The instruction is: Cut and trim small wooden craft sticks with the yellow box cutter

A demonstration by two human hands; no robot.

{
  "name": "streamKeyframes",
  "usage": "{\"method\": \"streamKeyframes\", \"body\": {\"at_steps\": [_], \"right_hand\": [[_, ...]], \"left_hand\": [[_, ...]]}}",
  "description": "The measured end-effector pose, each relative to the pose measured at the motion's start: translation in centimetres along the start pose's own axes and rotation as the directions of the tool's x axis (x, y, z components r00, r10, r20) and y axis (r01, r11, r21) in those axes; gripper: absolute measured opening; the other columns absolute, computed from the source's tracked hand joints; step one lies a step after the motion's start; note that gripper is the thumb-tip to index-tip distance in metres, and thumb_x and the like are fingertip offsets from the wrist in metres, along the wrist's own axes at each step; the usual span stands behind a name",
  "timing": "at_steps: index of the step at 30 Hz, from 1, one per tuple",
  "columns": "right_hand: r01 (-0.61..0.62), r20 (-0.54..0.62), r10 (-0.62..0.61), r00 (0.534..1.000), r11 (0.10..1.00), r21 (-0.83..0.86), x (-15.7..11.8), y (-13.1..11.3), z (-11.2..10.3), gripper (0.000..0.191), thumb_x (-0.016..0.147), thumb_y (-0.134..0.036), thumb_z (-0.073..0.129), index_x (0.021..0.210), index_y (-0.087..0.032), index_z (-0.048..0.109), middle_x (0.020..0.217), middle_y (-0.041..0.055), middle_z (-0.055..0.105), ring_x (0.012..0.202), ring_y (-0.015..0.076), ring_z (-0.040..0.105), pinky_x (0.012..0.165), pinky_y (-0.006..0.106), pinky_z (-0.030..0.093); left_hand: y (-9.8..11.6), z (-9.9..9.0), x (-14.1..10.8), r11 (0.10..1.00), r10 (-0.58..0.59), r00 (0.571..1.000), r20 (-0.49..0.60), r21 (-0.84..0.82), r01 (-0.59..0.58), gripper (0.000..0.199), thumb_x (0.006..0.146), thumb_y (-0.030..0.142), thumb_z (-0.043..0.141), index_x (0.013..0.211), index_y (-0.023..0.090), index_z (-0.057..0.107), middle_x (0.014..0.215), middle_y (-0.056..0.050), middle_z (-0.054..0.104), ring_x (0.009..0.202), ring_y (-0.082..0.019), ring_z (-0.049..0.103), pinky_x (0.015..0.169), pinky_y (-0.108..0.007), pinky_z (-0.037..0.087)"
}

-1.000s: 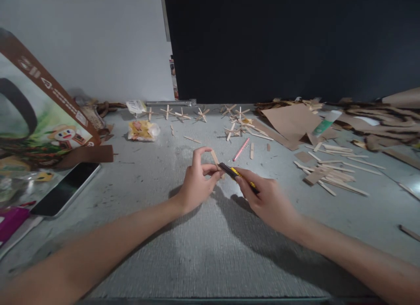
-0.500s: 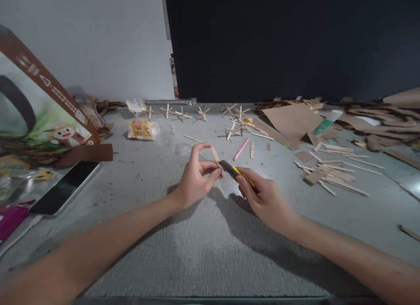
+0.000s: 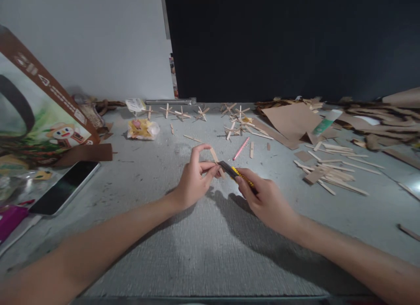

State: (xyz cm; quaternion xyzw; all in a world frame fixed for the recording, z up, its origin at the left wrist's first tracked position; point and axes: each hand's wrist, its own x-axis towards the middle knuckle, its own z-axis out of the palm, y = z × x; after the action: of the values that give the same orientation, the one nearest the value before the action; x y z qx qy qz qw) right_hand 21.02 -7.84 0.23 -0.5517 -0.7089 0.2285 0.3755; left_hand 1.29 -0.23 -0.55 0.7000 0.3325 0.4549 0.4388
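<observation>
My left hand (image 3: 193,180) pinches a short wooden craft stick (image 3: 215,156) between thumb and fingers, holding it tilted just above the grey table (image 3: 203,248). My right hand (image 3: 267,200) grips a yellow and black utility knife (image 3: 236,174), its dark tip touching the stick near my left fingertips. Both hands meet at the middle of the table.
A pink pencil (image 3: 241,148) lies just beyond the hands. Loose sticks (image 3: 331,171) and cardboard pieces (image 3: 292,121) cover the right side, with a green glue tube (image 3: 324,122). Glued stick stars (image 3: 201,113) line the back. A phone (image 3: 65,187) and a printed box (image 3: 39,117) sit at left.
Almost nothing has moved. The hands stay together on the stick and knife, with only a slight shift of the fingers.
</observation>
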Motion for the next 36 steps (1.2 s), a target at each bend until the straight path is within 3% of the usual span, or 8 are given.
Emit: {"method": "streamKeyframes", "body": {"at_steps": [4, 8, 12, 16, 19, 22, 29, 36], "right_hand": [[-0.137, 0.103, 0.113, 0.988, 0.953, 0.27, 0.2, -0.1, 0.0, 0.041, 0.104, -0.06, 0.046, 0.096, -0.021, 0.058, 0.061, -0.0067, 0.043, 0.048, 0.0108, 0.037, 0.047, 0.024, 0.032], [-0.349, 0.309, 0.202, 0.93, 0.754, 0.557, 0.6, -0.1, 0.0, 0.049, 0.097, -0.071, 0.055, 0.103, -0.022, 0.055, 0.062, -0.0096, 0.041, 0.042, 0.0075, 0.029, 0.037, 0.021, 0.027], [-0.334, 0.285, 0.191, 0.939, 0.707, 0.624, 0.7, 0.1, 0.0, 0.052, 0.093, -0.072, 0.062, 0.104, -0.022, 0.057, 0.063, -0.0096, 0.042, 0.041, 0.0062, 0.03, 0.035, 0.02, 0.026], [-0.246, 0.177, 0.174, 0.969, 0.776, 0.581, 0.5, 0.2, 0.0, 0.049, 0.097, -0.07, 0.058, 0.104, -0.022, 0.06, 0.062, -0.0087, 0.041, 0.041, 0.0067, 0.03, 0.038, 0.021, 0.026], [-0.127, 0.027, 0.127, 0.992, 0.911, 0.392, 0.6, 0.3, -0.1, 0.045, 0.1, -0.065, 0.055, 0.098, -0.02, 0.064, 0.06, -0.0069, 0.042, 0.048, 0.0089, 0.035, 0.045, 0.023, 0.028], [-0.053, -0.082, 0.072, 0.994, 0.975, 0.217, 0.8, 0.3, -0.3, 0.041, 0.097, -0.059, 0.062, 0.092, -0.019, 0.067, 0.063, -0.0047, 0.046, 0.056, 0.0112, 0.041, 0.051, 0.025, 0.032], [-0.112, -0.04, 0.128, 0.991, 0.955, 0.276, 1.3, 0.5, 0.3, 0.038, 0.083, -0.055, 0.077, 0.086, -0.019, 0.067, 0.064, -0.0034, 0.057, 0.057, 0.0131, 0.049, 0.053, 0.025, 0.039], [-0.113, -0.051, 0.134, 0.99, 0.946, 0.304, 0.9, 0.4, 0.7, 0.034, 0.087, -0.051, 0.07, 0.078, -0.019, 0.066, 0.068, 0.0012, 0.065, 0.062, 0.0147, 0.055, 0.055, 0.025, 0.043]], "left_hand": [[0.0, -0.1, 0.1, 0.999, -0.002, 1.0, 0.021, -0.051, 0.003, 0.051, 0.096, 0.039, 0.068, 0.133, 0.023, 0.037, 0.079, 0.0, 0.078, 0.075, -0.016, 0.074, 0.079, -0.029, 0.054], [0.1, 0.0, 0.3, 0.991, -0.01, 1.0, 0.025, -0.133, 0.013, 0.051, 0.096, 0.04, 0.069, 0.131, 0.022, 0.037, 0.077, 0.001, 0.077, 0.073, -0.016, 0.074, 0.077, -0.029, 0.054], [0.1, 0.2, 0.2, 0.985, 0.016, 1.0, 0.026, -0.173, -0.011, 0.051, 0.095, 0.039, 0.07, 0.13, 0.023, 0.037, 0.081, -0.001, 0.079, 0.075, -0.016, 0.075, 0.078, -0.029, 0.055], [0.2, 0.3, 0.0, 0.983, 0.005, 0.999, 0.052, -0.184, 0.004, 0.052, 0.095, 0.039, 0.071, 0.131, 0.023, 0.037, 0.084, -0.003, 0.08, 0.078, -0.017, 0.076, 0.08, -0.03, 0.056], [0.4, 0.4, -0.2, 0.991, -0.005, 0.999, 0.047, -0.131, 0.011, 0.053, 0.093, 0.033, 0.071, 0.133, 0.023, 0.037, 0.087, -0.004, 0.081, 0.081, -0.017, 0.076, 0.084, -0.031, 0.056], [0.6, 0.7, -0.7, 0.995, -0.012, 0.998, 0.066, -0.095, 0.018, 0.057, 0.09, 0.026, 0.072, 0.136, 0.023, 0.038, 0.086, -0.002, 0.08, 0.082, -0.016, 0.076, 0.085, -0.031, 0.057], [0.8, 1.8, -2.4, 0.998, -0.059, 0.978, 0.201, -0.016, 0.063, 0.06, 0.09, 0.021, 0.069, 0.142, 0.023, 0.039, 0.093, -0.004, 0.082, 0.087, -0.019, 0.078, 0.085, -0.032, 0.058], [0.9, 2.0, -2.4, 0.994, -0.086, 0.974, 0.212, -0.053, 0.1, 0.052, 0.088, 0.023, 0.071, 0.133, 0.023, 0.045, 0.088, -0.003, 0.08, 0.084, -0.019, 0.077, 0.082, -0.031, 0.058]]}}
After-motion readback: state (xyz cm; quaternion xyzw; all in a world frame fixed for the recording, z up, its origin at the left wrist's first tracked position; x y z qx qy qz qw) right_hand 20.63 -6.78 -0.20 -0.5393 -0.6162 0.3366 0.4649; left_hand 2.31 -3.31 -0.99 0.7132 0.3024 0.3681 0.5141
